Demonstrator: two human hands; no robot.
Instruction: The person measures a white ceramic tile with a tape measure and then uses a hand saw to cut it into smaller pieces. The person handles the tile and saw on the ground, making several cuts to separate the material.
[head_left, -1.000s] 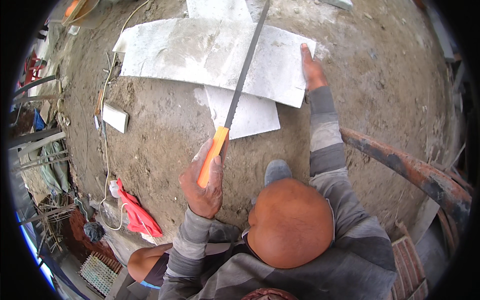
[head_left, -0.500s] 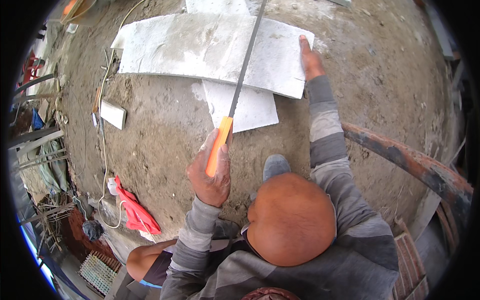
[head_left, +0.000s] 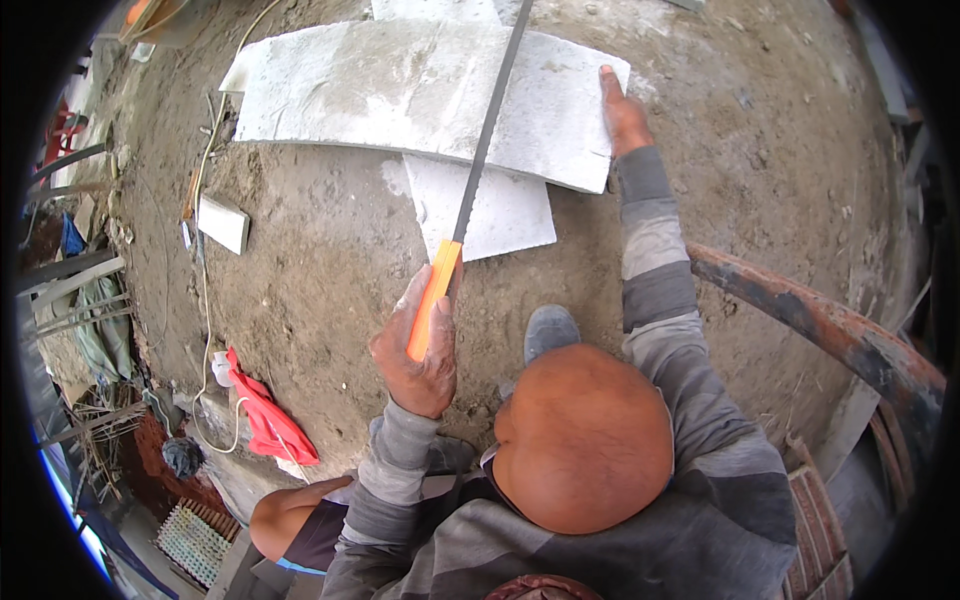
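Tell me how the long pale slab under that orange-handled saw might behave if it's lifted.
The long pale slab would probably stay stiff, since its near edge shows a board-like thickness. It may rock or tip, as it lies crosswise over a lower slab with both ends reaching past it. Its edges might crumble, given the rough, chalky-looking surface.

Saw (head_left: 474, 190) slanting over a long white slab (head_left: 380, 85)
The saw's dark, toothed blade crosses right of the slab's middle, its orange handle past the near edge; the slab, smudged grey-brown, lies crosswise over a second white slab (head_left: 512, 212) jutting out beneath.
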